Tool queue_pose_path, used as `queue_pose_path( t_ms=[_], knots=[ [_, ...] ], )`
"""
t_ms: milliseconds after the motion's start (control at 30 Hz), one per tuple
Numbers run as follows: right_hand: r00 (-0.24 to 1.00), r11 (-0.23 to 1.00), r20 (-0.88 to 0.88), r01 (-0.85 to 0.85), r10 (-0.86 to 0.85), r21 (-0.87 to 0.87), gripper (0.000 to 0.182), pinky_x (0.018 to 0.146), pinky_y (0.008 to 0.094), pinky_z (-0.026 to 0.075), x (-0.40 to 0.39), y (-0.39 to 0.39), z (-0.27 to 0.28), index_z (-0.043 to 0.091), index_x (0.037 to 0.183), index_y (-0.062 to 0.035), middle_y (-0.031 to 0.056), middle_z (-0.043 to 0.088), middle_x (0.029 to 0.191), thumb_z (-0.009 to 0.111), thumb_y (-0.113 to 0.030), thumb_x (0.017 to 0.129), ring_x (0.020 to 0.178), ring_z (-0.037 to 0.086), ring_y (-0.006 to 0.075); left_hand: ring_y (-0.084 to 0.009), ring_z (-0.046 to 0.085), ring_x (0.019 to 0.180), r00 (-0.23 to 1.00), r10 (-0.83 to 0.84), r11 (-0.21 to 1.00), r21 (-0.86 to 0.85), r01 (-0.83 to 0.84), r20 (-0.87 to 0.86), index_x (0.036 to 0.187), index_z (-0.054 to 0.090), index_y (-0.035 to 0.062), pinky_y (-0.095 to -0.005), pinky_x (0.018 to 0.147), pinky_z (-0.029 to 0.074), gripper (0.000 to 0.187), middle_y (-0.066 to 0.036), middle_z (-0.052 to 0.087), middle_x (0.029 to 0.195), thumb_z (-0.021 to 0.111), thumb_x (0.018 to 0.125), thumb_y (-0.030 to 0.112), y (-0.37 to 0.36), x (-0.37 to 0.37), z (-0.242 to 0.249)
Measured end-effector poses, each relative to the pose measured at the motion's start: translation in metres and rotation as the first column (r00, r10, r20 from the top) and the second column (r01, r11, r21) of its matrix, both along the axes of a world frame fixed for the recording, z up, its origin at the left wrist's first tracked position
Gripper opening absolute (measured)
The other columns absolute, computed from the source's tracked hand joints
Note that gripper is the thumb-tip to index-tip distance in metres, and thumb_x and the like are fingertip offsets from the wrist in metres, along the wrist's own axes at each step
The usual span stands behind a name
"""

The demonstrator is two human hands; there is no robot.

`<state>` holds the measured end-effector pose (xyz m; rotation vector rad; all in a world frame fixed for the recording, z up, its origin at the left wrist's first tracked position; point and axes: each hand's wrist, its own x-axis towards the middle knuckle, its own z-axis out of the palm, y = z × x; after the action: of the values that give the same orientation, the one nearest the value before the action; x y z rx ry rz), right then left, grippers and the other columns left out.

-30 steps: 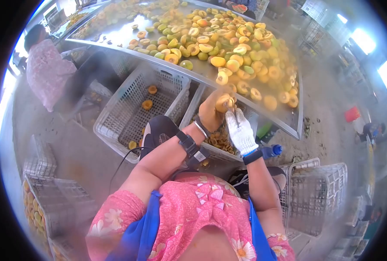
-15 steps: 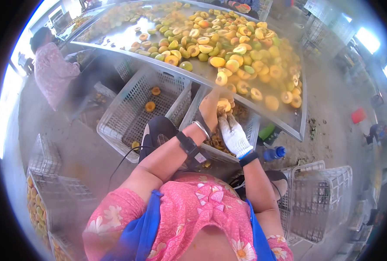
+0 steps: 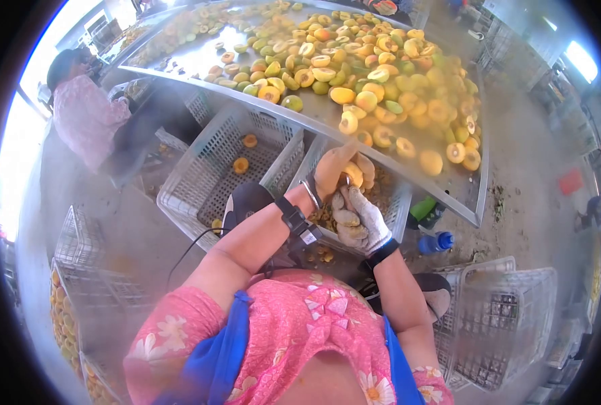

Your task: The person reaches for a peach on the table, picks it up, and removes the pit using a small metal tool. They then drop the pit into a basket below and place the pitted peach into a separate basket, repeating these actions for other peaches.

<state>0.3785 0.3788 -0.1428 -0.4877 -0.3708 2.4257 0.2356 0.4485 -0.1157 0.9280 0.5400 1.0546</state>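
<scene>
My left hand [image 3: 335,170], bare with a bracelet at the wrist, is closed around an orange-yellow peach half [image 3: 353,176] just beyond the metal table's near edge. Right below it is my right hand [image 3: 360,219] in a whitish, stained glove, its fingers curled. A small shiny tip shows between its fingertips and the fruit; the rest of what it holds is hidden. Both hands are over a plastic crate [image 3: 400,208] with small orange-brown pieces inside. Many halved peaches [image 3: 366,101] lie on the metal table [image 3: 314,120].
To the left stands another crate [image 3: 179,192] with a few peach halves. A blue bottle [image 3: 436,243] and a green object [image 3: 423,208] are right of my hands. Stacked crates [image 3: 499,317] stand at the lower right. A person in pink [image 3: 84,118] sits at the upper left.
My gloved hand has turned, its fingers now curled near the fruit. My left hand has shifted slightly, its fingers now around the peach half. The whole view has shifted a little.
</scene>
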Motion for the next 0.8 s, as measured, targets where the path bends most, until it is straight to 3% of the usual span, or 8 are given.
queue_pose_path(
  t_ms=[233, 300, 367, 467, 567, 667, 700, 800],
  knots=[
    [0.968, 0.994, -0.251, 0.004, 0.024, 0.111, 0.044, 0.032, 0.0253, 0.030, -0.002, 0.007, -0.006, 0.058, 0.106, -0.0087, -0.0029, 0.044, 0.060, 0.050, -0.052, 0.102, 0.034, 0.034, 0.0088, -0.0270, 0.068, 0.079, 0.882, 0.408, 0.891, -0.316, -0.327, 0.237, 0.092, 0.064, 0.0037, -0.0378, 0.066, 0.058, 0.054, -0.010, 0.067, 0.087, 0.044, 0.104, 0.053, 0.036, -0.036, -0.003],
    [0.926, 0.999, -0.378, 0.007, 0.009, 0.040, 0.045, 0.033, 0.0272, 0.033, 0.001, 0.006, -0.002, 0.058, 0.109, -0.0075, -0.0019, 0.048, 0.062, 0.048, -0.051, 0.103, 0.034, 0.036, 0.0090, -0.0248, 0.069, 0.082, 0.818, 0.549, 0.836, -0.087, -0.542, 0.172, 0.098, 0.066, 0.0032, -0.0357, 0.071, 0.058, 0.044, -0.011, 0.069, 0.092, 0.052, 0.103, 0.045, 0.056, -0.083, -0.009],
    [0.934, 0.992, -0.341, 0.121, -0.107, 0.020, 0.043, 0.033, 0.0258, 0.032, 0.002, 0.004, 0.003, 0.054, 0.111, -0.0053, -0.0020, 0.045, 0.063, 0.044, -0.047, 0.106, 0.036, 0.035, 0.0075, -0.0225, 0.069, 0.090, 0.609, 0.771, 0.637, 0.256, -0.727, -0.187, 0.111, 0.065, 0.0004, -0.0341, 0.081, 0.057, 0.032, -0.013, 0.071, 0.104, 0.062, 0.099, 0.030, 0.059, -0.122, 0.008],
    [0.915, 0.992, -0.389, 0.125, -0.110, 0.013, 0.043, 0.033, 0.0267, 0.032, 0.002, 0.009, 0.004, 0.056, 0.112, -0.0044, -0.0009, 0.047, 0.064, 0.042, -0.045, 0.107, 0.035, 0.035, 0.0086, -0.0261, 0.069, 0.100, 0.092, 0.942, 0.331, 0.854, -0.401, -0.322, 0.127, 0.064, 0.0031, -0.0366, 0.087, 0.054, 0.033, -0.013, 0.071, 0.111, 0.059, 0.098, 0.018, 0.064, -0.142, 0.022],
    [0.931, 0.992, -0.349, 0.123, -0.110, 0.016, 0.042, 0.033, 0.0267, 0.032, -0.002, 0.013, 0.005, 0.056, 0.111, -0.0052, -0.0005, 0.048, 0.066, 0.043, -0.045, 0.107, 0.035, 0.036, 0.0092, -0.0277, 0.067, 0.110, 0.278, 0.885, 0.425, 0.892, -0.153, -0.374, 0.137, 0.054, 0.0025, -0.0383, 0.093, 0.053, 0.048, -0.018, 0.067, 0.126, 0.066, 0.093, 0.020, 0.094, -0.109, 0.005],
    [0.944, 0.995, -0.320, 0.096, -0.084, 0.022, 0.042, 0.035, 0.0264, 0.033, -0.005, 0.016, 0.009, 0.057, 0.109, -0.0089, -0.0011, 0.049, 0.066, 0.048, -0.050, 0.104, 0.037, 0.037, 0.0103, -0.0372, 0.067, 0.110, -0.021, 0.510, 0.852, 0.502, 0.152, -0.860, 0.152, 0.032, 0.0052, -0.0406, 0.092, 0.053, 0.075, -0.023, 0.067, 0.121, 0.060, 0.093, 0.042, 0.103, -0.045, 0.039],
    [0.949, 0.995, -0.300, 0.102, -0.095, 0.010, 0.042, 0.036, 0.0268, 0.033, -0.005, 0.017, 0.005, 0.057, 0.110, -0.0091, -0.0010, 0.049, 0.066, 0.048, -0.050, 0.104, 0.037, 0.038, 0.0108, -0.0395, 0.067, 0.107, -0.118, 0.326, 0.944, 0.318, 0.083, -0.938, 0.154, 0.026, 0.0056, -0.0413, 0.090, 0.053, 0.083, -0.024, 0.068, 0.118, 0.058, 0.092, 0.049, 0.100, -0.023, 0.059],
    [0.961, 0.987, -0.240, 0.155, -0.139, 0.049, 0.042, 0.035, 0.0276, 0.032, 0.000, 0.017, 0.008, 0.057, 0.110, -0.0103, -0.0009, 0.049, 0.065, 0.047, -0.050, 0.104, 0.036, 0.038, 0.0116, -0.0406, 0.068, 0.099, 0.069, 0.209, 0.978, 0.209, -0.003, -0.976, 0.155, 0.025, 0.0051, -0.0445, 0.084, 0.053, 0.091, -0.027, 0.069, 0.108, 0.059, 0.087, 0.054, 0.168, -0.009, -0.007]
  ],
)
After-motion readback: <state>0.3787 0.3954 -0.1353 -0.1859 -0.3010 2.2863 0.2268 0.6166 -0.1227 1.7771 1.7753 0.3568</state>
